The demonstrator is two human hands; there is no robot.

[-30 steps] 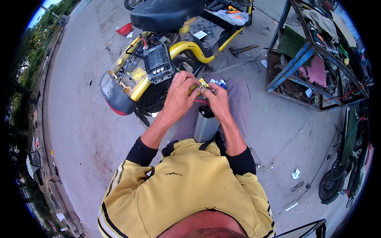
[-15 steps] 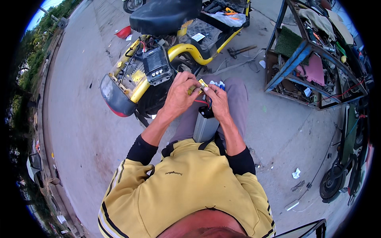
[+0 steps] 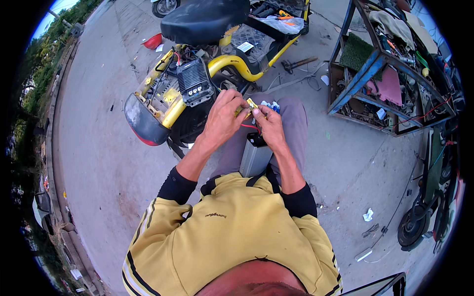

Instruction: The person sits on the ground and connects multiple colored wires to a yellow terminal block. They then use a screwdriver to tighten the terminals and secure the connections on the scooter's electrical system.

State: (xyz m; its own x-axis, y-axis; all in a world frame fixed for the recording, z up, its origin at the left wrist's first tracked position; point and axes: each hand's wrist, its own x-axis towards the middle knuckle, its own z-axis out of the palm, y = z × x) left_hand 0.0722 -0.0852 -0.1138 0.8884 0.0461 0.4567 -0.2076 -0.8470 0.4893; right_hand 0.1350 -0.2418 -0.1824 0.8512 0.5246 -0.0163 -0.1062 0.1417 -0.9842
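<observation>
Both hands meet above my lap around a small yellow connector [image 3: 251, 104]. My left hand [image 3: 224, 116] pinches it from the left with fingers curled; my right hand [image 3: 267, 126] grips it from the right, thumb near its face. Blue and white plugs [image 3: 271, 105] sit just behind my right fingertips. A silver finned case [image 3: 254, 160] with a black end and red wire rests between my thighs. Past my left hand, a black heat-sink unit [image 3: 195, 79] with three terminals lies on the dismantled yellow electric scooter [image 3: 232, 64].
A blue metal rack [image 3: 368, 69] of tools and scraps stands right; below it is a second scooter [image 3: 414, 219]. A hammer [image 3: 296, 63] lies on the pavement beside the yellow scooter, a red bowl [image 3: 152, 41] farther left. A curb [image 3: 61, 192] edges the left side.
Little has changed. My hands stay together on the yellow connector, with my fingers shifting very slightly, and the surroundings have shifted a few pixels in the view.
</observation>
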